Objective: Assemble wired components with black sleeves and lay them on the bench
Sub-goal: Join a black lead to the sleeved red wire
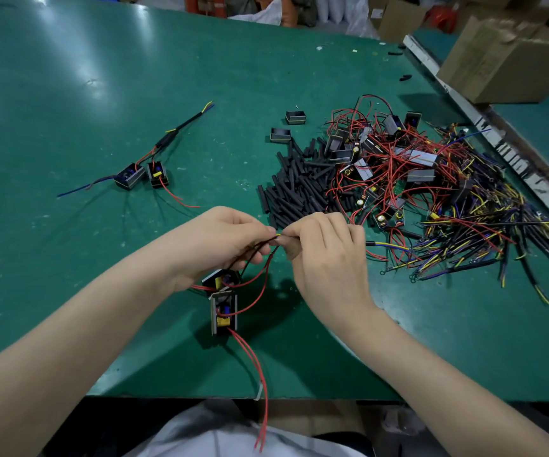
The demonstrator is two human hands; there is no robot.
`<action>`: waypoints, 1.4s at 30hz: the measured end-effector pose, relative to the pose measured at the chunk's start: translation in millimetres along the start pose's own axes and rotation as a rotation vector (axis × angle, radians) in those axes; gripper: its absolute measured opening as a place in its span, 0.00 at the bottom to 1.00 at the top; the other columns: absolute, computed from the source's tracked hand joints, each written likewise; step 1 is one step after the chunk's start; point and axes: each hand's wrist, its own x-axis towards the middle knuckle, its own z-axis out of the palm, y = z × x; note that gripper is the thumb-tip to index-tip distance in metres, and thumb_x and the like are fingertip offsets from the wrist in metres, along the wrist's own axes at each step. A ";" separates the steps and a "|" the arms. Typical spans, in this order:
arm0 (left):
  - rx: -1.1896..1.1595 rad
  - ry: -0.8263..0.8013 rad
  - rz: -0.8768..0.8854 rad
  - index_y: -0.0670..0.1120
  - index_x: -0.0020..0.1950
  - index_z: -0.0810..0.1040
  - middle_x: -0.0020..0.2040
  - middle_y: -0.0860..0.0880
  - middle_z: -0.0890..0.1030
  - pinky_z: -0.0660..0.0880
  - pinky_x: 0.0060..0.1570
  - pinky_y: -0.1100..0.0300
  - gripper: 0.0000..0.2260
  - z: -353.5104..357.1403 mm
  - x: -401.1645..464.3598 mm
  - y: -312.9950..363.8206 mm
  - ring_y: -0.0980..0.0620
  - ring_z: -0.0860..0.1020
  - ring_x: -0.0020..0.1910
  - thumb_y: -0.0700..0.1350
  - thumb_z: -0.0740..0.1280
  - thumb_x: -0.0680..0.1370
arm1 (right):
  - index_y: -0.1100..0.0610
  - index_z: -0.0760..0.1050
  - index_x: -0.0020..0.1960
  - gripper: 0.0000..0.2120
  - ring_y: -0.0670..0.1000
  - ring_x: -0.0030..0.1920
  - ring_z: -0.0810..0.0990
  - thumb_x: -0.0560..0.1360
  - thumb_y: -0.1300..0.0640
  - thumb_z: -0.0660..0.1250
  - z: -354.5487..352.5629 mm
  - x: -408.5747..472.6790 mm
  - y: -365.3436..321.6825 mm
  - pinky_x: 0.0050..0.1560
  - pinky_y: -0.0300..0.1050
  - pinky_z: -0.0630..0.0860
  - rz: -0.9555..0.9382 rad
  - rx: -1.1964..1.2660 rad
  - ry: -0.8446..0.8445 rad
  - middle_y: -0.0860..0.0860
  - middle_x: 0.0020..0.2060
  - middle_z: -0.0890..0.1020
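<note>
1. At the near edge of the green surface (68,94), a person works a wired component (224,312) between both hands, its two small black housings resting on the surface just below the left wrist.

2. The left hand (223,239) pinches thin black and red leads between thumb and fingertips; the right hand (325,252) is curled round a length of cable, its yellow and blue cores (390,246) trailing out past the knuckles. The fingertips of the two hands meet over a sliver of yellow wire. Whether a sleeve is already on the joint is hidden by the fingers.

3. A pile of black sleeves (296,189) lies towards the right of the surface, touching a tangle of red-wired parts (395,159) and a spread of yellow, blue and black cables (484,232) running to the right edge.

4. One finished assembly (154,159) lies well apart on the left side, its sleeved lead pointing towards the far edge.

5. The leads look light and limp, likely to spring or slip, so a pinch close to the bare ends seems the safest hold. The sleeves appear soft and easily flattened; gripping one by its sides near the mouth should keep it open. The housings look light enough to be dragged by their wires.
</note>
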 end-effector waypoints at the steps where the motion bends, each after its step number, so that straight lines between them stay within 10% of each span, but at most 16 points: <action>1: 0.007 -0.004 0.013 0.41 0.44 0.81 0.31 0.54 0.78 0.67 0.25 0.71 0.08 -1.1 0.2 -0.6 0.61 0.74 0.28 0.43 0.66 0.78 | 0.57 0.77 0.42 0.11 0.55 0.39 0.77 0.80 0.54 0.63 -0.2 -0.5 0.7 0.40 0.48 0.64 -0.006 0.011 0.003 0.49 0.37 0.79; 22: -0.065 -0.114 -0.157 0.38 0.50 0.81 0.31 0.52 0.75 0.62 0.26 0.71 0.09 -7.2 9.5 -17.0 0.61 0.69 0.25 0.43 0.67 0.76 | 0.55 0.79 0.39 0.10 0.54 0.40 0.78 0.78 0.56 0.66 -3.2 -6.5 3.8 0.38 0.49 0.67 -0.176 0.077 -0.044 0.48 0.37 0.80; 42: -0.274 0.020 -0.149 0.46 0.41 0.80 0.30 0.53 0.73 0.58 0.31 0.63 0.03 9.7 11.3 -11.7 0.59 0.69 0.28 0.42 0.69 0.75 | 0.60 0.78 0.47 0.05 0.48 0.40 0.79 0.76 0.58 0.68 -1.3 -4.4 -3.5 0.45 0.59 0.74 0.375 0.648 -0.140 0.44 0.38 0.80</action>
